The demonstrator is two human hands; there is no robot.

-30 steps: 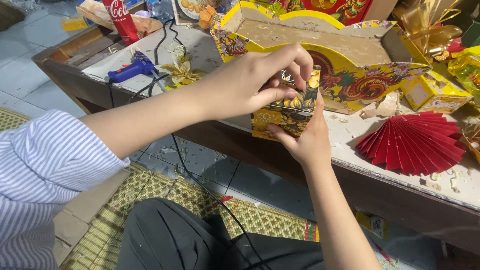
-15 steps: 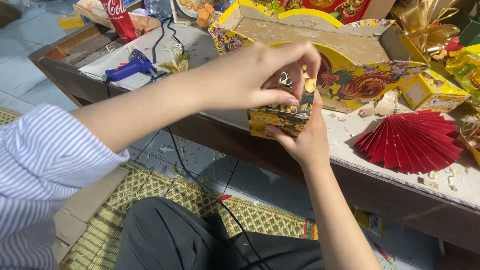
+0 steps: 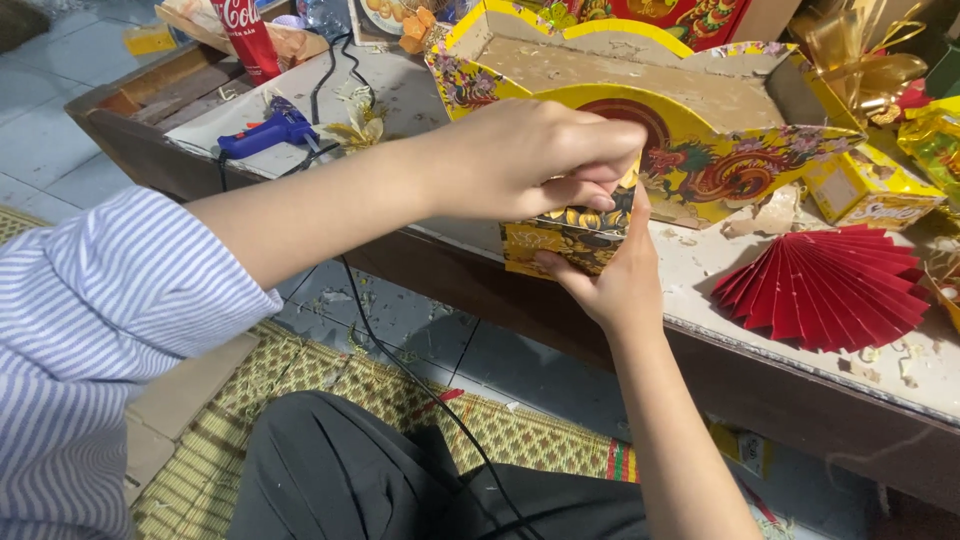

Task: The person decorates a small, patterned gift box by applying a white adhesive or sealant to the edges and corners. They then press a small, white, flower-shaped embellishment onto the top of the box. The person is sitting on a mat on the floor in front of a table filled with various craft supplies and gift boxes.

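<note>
Left hand (image 3: 540, 160) pinches and right hand (image 3: 610, 280) cradles the small gold-patterned cardboard box (image 3: 565, 235) (overhanging the table edge (image 3: 760, 350)); a loosened grip risks dropping it

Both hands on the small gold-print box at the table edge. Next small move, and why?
Probably keep pinching and press the top edge down. The left hand pinches the top of the small gold-patterned box, the right hand cups it from below, and it sits against the yellow decorated tray. The blue glue gun lies apart, so any gluing looks done.

Blue glue gun (image 3: 268, 130), red paper fan (image 3: 825, 288), red can (image 3: 245, 38)
</note>
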